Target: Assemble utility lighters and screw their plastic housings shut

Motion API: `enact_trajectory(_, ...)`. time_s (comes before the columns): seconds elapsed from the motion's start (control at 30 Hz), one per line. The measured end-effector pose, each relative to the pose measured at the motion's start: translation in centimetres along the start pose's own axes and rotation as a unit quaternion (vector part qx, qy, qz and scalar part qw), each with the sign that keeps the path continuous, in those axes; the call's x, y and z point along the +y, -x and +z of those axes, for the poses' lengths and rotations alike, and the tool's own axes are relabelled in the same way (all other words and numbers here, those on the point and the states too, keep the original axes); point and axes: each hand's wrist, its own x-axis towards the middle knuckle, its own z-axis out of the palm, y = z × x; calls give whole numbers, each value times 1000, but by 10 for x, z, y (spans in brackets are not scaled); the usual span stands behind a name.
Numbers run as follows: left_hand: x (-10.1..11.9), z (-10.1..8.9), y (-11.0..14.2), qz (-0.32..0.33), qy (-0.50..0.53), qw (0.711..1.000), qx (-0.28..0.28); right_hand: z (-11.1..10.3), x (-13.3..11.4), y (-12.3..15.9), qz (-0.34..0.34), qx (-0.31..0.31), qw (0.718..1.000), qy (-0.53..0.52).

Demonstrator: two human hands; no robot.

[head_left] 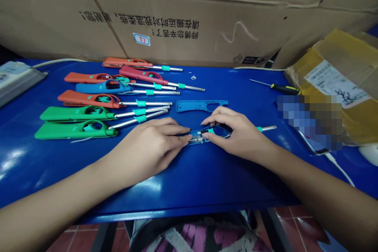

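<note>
On the blue table an opened blue gas lighter (195,140) lies between my hands, its inner parts exposed. My left hand (156,141) has its fingers together, pressing on the handle end. With thumb and index finger, my right hand (233,132) grips the lighter around its trigger section; the palm hides part of it. Past that hand sticks out the metal tube (268,128) with a green band. Just beyond my fingers is a loose blue half-shell (202,106) of a lighter handle.
Green lighters (73,130), a blue lighter (97,87) and several red-orange ones lie at left. Small white pieces (193,77) lie further back. At right are a screwdriver (285,89), a partly blurred phone (313,134) and a taped package (336,63). A large carton (206,15) borders the back.
</note>
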Motion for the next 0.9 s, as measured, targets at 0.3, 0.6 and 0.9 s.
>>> enact_trajectory(0.3, 0, -7, -1, -20, 27, 999, -9, -50, 0, -1, 34, -47, 998, 35)
enact_trajectory(0.6, 2, 4, -5, -56, 81, 995, 35, -64, 10, 3, 51, -170, 982, 72)
enact_trajectory(0.9, 2, 8, -5, -77, 108, 990, 42, -64, 23, 5, 74, -176, 979, 66)
